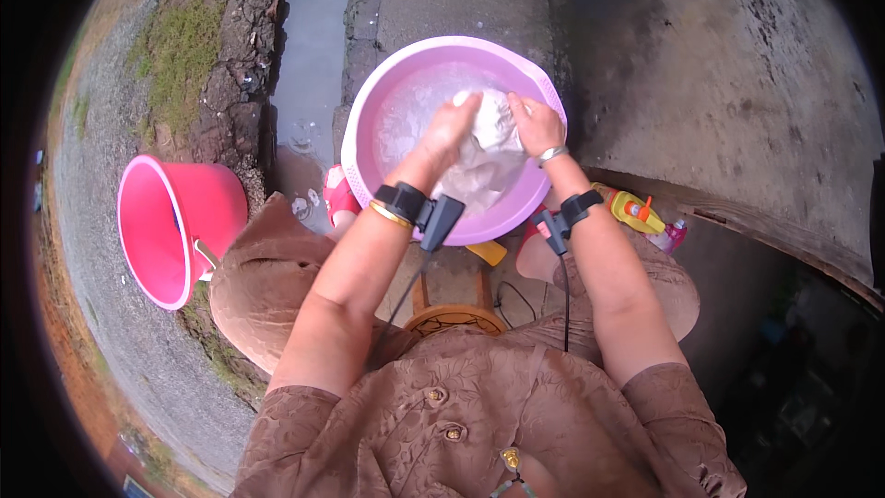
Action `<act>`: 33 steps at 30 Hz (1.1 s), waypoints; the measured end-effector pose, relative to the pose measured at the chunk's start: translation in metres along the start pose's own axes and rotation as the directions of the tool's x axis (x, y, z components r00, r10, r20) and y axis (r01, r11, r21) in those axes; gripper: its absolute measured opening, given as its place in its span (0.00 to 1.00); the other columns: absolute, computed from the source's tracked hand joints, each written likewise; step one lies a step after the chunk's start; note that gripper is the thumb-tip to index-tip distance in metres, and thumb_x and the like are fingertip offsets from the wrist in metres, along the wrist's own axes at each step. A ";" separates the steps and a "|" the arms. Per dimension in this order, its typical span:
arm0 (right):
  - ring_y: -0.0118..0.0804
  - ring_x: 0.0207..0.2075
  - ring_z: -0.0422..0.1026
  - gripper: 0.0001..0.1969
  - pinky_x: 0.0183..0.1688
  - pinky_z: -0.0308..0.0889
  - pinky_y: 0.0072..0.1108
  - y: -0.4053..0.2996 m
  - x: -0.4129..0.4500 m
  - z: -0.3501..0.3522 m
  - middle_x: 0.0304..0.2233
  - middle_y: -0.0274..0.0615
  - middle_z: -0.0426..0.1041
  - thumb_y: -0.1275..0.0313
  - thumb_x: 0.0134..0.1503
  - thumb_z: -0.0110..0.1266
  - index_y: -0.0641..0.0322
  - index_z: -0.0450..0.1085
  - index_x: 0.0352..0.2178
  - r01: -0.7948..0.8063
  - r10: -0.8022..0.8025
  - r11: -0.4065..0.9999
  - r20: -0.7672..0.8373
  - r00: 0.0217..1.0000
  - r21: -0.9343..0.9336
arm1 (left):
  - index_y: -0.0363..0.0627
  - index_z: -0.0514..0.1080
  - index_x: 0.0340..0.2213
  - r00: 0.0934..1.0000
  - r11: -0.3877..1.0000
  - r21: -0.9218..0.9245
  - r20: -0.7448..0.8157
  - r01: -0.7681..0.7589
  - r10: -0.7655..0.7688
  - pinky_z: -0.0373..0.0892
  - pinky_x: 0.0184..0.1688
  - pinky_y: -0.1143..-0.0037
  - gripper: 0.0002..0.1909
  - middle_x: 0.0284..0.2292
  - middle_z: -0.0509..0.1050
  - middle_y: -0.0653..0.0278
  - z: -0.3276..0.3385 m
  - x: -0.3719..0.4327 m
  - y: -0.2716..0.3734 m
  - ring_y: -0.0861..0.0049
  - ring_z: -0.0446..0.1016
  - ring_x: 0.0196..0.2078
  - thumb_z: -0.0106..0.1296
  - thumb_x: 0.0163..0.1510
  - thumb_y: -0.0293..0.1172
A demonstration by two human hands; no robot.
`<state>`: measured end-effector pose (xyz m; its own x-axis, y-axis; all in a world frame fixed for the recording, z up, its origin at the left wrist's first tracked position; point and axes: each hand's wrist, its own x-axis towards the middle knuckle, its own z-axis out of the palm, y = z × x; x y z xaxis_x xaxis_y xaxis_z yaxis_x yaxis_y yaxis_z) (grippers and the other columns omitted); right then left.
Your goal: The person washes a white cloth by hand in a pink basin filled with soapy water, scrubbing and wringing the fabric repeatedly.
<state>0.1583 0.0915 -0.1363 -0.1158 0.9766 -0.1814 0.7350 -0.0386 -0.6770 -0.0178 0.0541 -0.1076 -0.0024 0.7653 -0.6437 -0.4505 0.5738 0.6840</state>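
Note:
A wet white cloth [494, 121] is bunched up between my two hands, over a pinkish-purple plastic basin [453, 48]. My left hand [451, 126] grips its left side, thumb on top. On the right side, my right hand [538, 123] pinches the fabric with thumb and fingers. The cloth's lower part hangs down into the cloudy, sudsy water [408, 117]. Black straps with small devices sit on both my forearms, each with a cable running back towards me.
On the left stands a pink bucket [218, 200], its mouth facing me. A water-filled drainage channel [311, 48] runs beyond it. Right of the basin lie a yellow bottle with an orange cap [639, 211] and a pink-capped pouch [674, 234]. A wooden stool [456, 318] is beneath me.

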 end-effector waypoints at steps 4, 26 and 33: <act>0.37 0.23 0.71 0.25 0.27 0.64 0.26 -0.015 -0.005 -0.029 0.22 0.40 0.74 0.49 0.53 0.48 0.66 0.72 0.27 -0.299 0.083 0.866 0.475 0.876 0.401 | 0.33 0.68 0.37 0.978 0.981 0.043 0.098 -0.189 0.184 0.69 0.33 0.77 0.16 0.30 0.73 0.59 -0.021 0.004 0.047 0.76 0.73 0.30 0.49 0.54 0.35; 0.25 0.36 0.69 0.12 0.39 0.63 0.19 -0.063 -0.014 -0.045 0.34 0.31 0.72 0.75 0.49 0.57 0.58 0.68 0.37 -0.152 -0.023 0.470 0.184 0.983 0.870 | 0.37 0.68 0.42 0.956 0.981 -0.154 0.250 -0.116 0.152 0.64 0.48 0.74 0.20 0.39 0.72 0.58 -0.040 -0.056 0.029 0.71 0.69 0.44 0.50 0.53 0.40; 0.27 0.33 0.70 0.11 0.37 0.65 0.18 -0.061 -0.010 -0.067 0.32 0.37 0.72 0.74 0.50 0.58 0.65 0.68 0.34 -0.089 0.017 0.394 0.089 0.996 0.915 | 0.38 0.65 0.42 0.959 0.871 -0.407 -0.058 -0.276 0.277 0.64 0.50 0.66 0.17 0.40 0.70 0.56 -0.055 -0.070 0.078 0.65 0.69 0.44 0.47 0.55 0.37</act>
<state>0.1595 0.0986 -0.0460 -0.1623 0.9530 -0.2557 -0.3116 -0.2953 -0.9032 -0.1020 0.0296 -0.0278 -0.1787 0.8761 -0.4477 -0.7548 0.1698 0.6336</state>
